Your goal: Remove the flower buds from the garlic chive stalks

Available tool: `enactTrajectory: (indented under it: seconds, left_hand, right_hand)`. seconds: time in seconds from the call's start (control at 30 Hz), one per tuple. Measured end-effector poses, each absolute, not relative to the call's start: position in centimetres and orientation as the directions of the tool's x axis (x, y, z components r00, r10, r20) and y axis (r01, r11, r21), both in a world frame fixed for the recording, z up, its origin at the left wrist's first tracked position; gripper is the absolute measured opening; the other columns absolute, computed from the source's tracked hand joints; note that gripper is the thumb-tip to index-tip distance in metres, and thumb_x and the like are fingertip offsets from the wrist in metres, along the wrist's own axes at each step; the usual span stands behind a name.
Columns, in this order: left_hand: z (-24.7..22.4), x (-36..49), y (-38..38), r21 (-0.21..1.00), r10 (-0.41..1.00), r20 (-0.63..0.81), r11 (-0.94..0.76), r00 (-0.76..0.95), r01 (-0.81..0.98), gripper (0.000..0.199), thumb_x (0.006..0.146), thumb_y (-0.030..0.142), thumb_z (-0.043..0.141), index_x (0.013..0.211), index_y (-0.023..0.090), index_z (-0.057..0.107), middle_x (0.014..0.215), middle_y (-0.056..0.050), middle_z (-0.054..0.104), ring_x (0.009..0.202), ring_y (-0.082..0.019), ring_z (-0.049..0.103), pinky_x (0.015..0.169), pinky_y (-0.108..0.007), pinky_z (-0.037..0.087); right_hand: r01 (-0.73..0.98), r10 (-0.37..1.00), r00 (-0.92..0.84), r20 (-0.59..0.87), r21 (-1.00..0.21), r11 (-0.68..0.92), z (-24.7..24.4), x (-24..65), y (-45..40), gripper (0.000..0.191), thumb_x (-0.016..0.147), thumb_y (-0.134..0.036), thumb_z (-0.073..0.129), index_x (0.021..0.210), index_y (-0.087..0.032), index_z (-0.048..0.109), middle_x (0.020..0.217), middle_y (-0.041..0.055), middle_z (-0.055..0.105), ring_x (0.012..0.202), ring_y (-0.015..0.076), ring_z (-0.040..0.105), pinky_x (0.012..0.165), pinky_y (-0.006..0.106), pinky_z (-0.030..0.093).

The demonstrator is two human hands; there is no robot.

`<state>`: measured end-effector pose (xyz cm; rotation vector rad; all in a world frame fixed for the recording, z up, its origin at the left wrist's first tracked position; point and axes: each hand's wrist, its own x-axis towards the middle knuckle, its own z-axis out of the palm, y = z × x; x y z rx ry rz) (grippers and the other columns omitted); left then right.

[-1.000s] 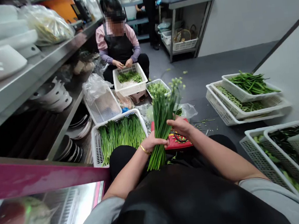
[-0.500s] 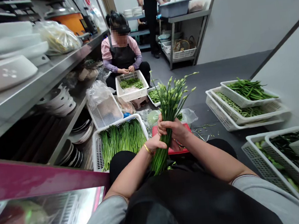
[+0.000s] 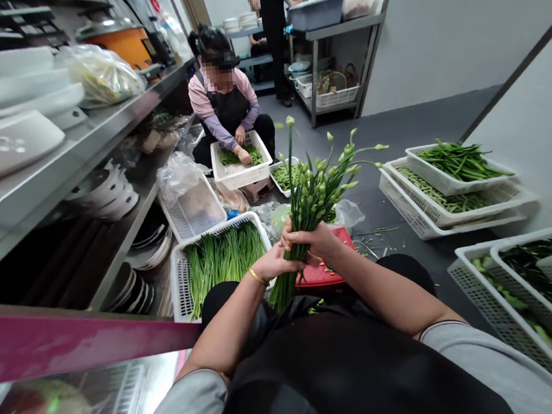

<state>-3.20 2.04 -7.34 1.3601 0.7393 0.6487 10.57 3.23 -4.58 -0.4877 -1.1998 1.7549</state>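
A thick bunch of flowering chives (image 3: 312, 200), pale buds at the top, stands tilted in front of my lap with its tips leaning up and right. My left hand (image 3: 281, 260) is wrapped round the stems from the left. Just above it, my right hand (image 3: 311, 239) grips the same bunch, its fingers closed round the stalks. The lower stem ends reach down toward my apron. Beneath my right wrist lies a red board (image 3: 332, 260) with green scraps on it. At my left knee a white basket (image 3: 181, 278) holds long trimmed chive stems (image 3: 225, 257).
Ahead, a co-worker (image 3: 227, 104) sits with hands in a white basket (image 3: 241, 179) of greens. Stacked baskets of green vegetables (image 3: 462, 169) stand at the right, more baskets (image 3: 490, 297) nearer. A metal shelf (image 3: 116, 125) with dishes runs along the left. Scraps lie on the floor.
The bunch has tilted further right, and both hands have shifted slightly left and down with it. More of the red board shows. The co-worker's hands have moved apart, one down into the basket.
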Motion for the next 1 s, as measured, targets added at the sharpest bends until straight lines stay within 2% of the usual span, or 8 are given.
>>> enactTrajectory:
  seconds: [0.1,0.17,0.33,0.43,0.57,0.77,0.9,1.0]
  left_hand:
    - [-6.9,-3.3,1.6,0.981,0.682,-0.181,0.173,0.709,0.083,0.037,0.060,0.039,0.081,0.074,0.011,0.060,0.059,-0.001,0.062,0.053,-0.012,0.058,0.056,-0.025,0.049]
    - [-6.4,-3.8,1.5,0.976,0.692,-0.214,0.178,0.689,0.124,0.041,0.060,0.043,0.082,0.070,0.011,0.058,0.054,0.001,0.058,0.047,-0.010,0.053,0.050,-0.022,0.045]
    - [-4.9,-5.4,1.6,0.945,0.660,-0.327,0.220,0.676,0.242,0.046,0.059,0.044,0.083,0.078,0.011,0.058,0.057,0.002,0.058,0.047,-0.009,0.053,0.045,-0.021,0.044]
    - [-4.2,-5.5,1.6,0.918,0.647,-0.394,0.248,0.653,0.309,0.046,0.061,0.043,0.083,0.084,0.011,0.059,0.060,0.001,0.060,0.048,-0.009,0.054,0.046,-0.020,0.045]
    - [-4.2,-5.1,1.1,0.860,0.603,-0.505,0.292,0.617,0.419,0.039,0.061,0.039,0.082,0.074,0.010,0.061,0.061,-0.001,0.061,0.050,-0.010,0.056,0.048,-0.021,0.046]
    - [-5.7,-4.1,0.0,0.816,0.594,-0.578,0.418,0.559,0.399,0.034,0.056,0.030,0.083,0.074,0.010,0.063,0.056,0.001,0.059,0.045,-0.009,0.052,0.045,-0.020,0.043]
    - [-6.1,-4.1,-0.1,0.837,0.649,-0.546,0.396,0.530,0.377,0.032,0.056,0.030,0.082,0.070,0.010,0.061,0.055,0.001,0.058,0.044,-0.008,0.050,0.044,-0.020,0.042]
    - [-6.1,-4.2,0.0,0.856,0.700,-0.511,0.361,0.499,0.370,0.032,0.057,0.031,0.082,0.067,0.010,0.060,0.055,0.000,0.058,0.045,-0.008,0.050,0.045,-0.020,0.042]
  right_hand:
    - [-0.421,0.818,-0.530,0.224,-0.906,-0.025,-4.2,12.5,3.5,0.049,0.057,-0.052,0.081,0.088,-0.020,0.060,0.069,-0.0010,0.063,0.066,0.0170,0.063,0.068,0.032,0.052]
    - [-0.355,0.822,-0.504,0.266,-0.931,0.084,-3.7,14.9,3.9,0.059,0.056,-0.057,0.081,0.101,-0.022,0.063,0.082,0.0023,0.068,0.081,0.0212,0.065,0.078,0.035,0.052]
    - [-0.356,0.931,-0.190,0.311,-0.906,0.230,-2.3,21.5,3.9,0.054,0.068,-0.059,0.074,0.110,-0.027,0.066,0.098,0.0030,0.070,0.093,0.0189,0.065,0.086,0.033,0.051]
    - [-0.341,0.955,-0.044,0.294,-0.903,0.263,-2.2,23.6,3.2,0.045,0.073,-0.057,0.071,0.105,-0.025,0.070,0.092,0.0028,0.071,0.087,0.0165,0.066,0.083,0.032,0.052]
    - [-0.258,0.957,0.077,0.281,-0.921,0.292,-2.7,24.9,2.7,0.029,0.072,-0.046,0.075,0.088,-0.021,0.075,0.078,0.0019,0.069,0.070,0.0116,0.061,0.070,0.028,0.051]
    - [-0.347,0.972,0.103,0.212,-0.908,0.234,-3.7,26.9,3.3,0.033,0.066,-0.031,0.078,0.094,-0.019,0.067,0.065,-0.0024,0.060,0.054,0.0081,0.054,0.050,0.022,0.045]
    - [-0.342,0.891,0.403,0.207,-0.869,0.357,-4.3,28.8,2.3,0.024,0.068,-0.029,0.077,0.084,-0.020,0.061,0.059,-0.0054,0.054,0.047,0.0060,0.048,0.042,0.018,0.037]
    - [-0.291,0.945,0.274,0.182,-0.920,0.261,-4.2,28.5,0.6,0.018,0.070,-0.032,0.075,0.072,-0.017,0.065,0.051,-0.0048,0.051,0.041,0.0048,0.041,0.039,0.019,0.030]
